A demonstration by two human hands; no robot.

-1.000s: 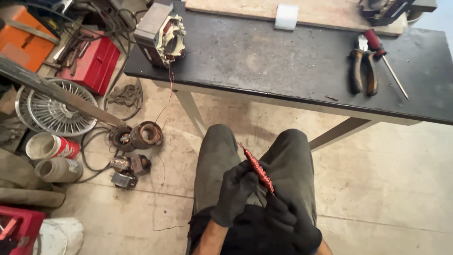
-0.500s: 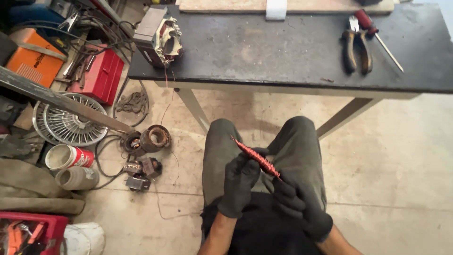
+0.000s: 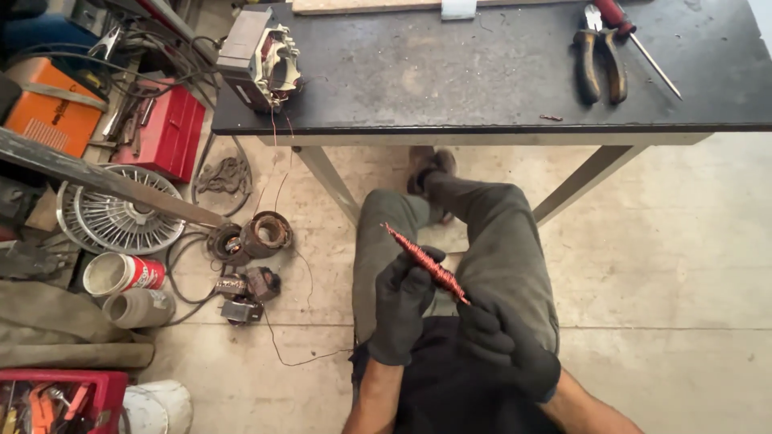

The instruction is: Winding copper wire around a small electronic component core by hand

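Both my hands wear black gloves and hold a thin twisted bundle of reddish copper wire over my lap. My left hand grips the bundle near its middle, fingers wrapped round it. My right hand pinches the lower right end. The bundle slants from upper left to lower right, its free tip pointing up and left. I sit with my legs in grey trousers stretched under a dark table.
On the table stand a motor stator, pliers and a red-handled screwdriver. On the floor at left lie a fan guard, wound coils, a red toolbox, an orange box and cans.
The view has tilted down and back, so the table sits higher in frame. My hands have stayed on the wire bundle, which has shifted slightly lower toward my lap.
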